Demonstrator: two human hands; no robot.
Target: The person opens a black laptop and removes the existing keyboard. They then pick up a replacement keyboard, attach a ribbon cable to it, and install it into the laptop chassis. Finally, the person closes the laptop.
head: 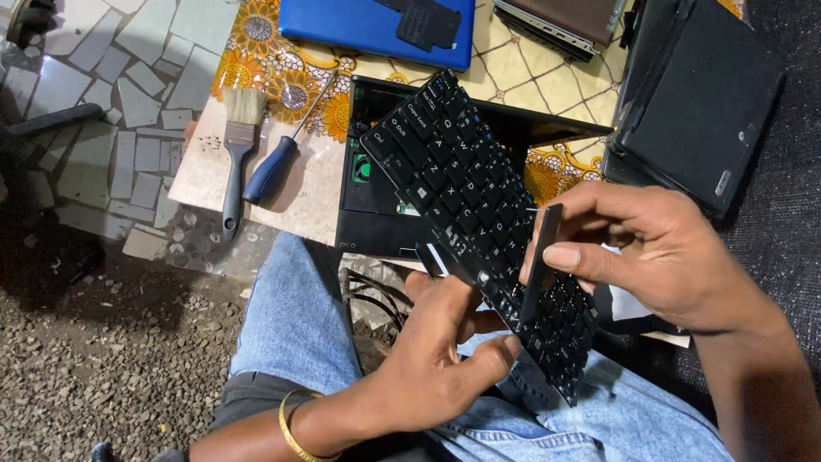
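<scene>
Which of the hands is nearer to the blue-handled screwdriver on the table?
Left. The left hand grips the black keyboard from below, down and to the right of the screwdriver. The right hand is farther right, across the keyboard, pinching a thin black strip.

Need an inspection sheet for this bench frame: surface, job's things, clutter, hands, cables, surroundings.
Surface: low table with a sunflower-patterned cloth over part of it.
Job's things: black laptop keyboard held tilted above an opened black laptop base; thin black strip held against the keyboard.
Clutter: paintbrush and blue-handled screwdriver lying side by side; blue laptop, another laptop and a black laptop at the far edge.
Hands: left hand holds the keyboard from below; right hand pinches the strip.
Cables: black wires under the table edge.
Surroundings: broken-tile floor, gravel.
</scene>
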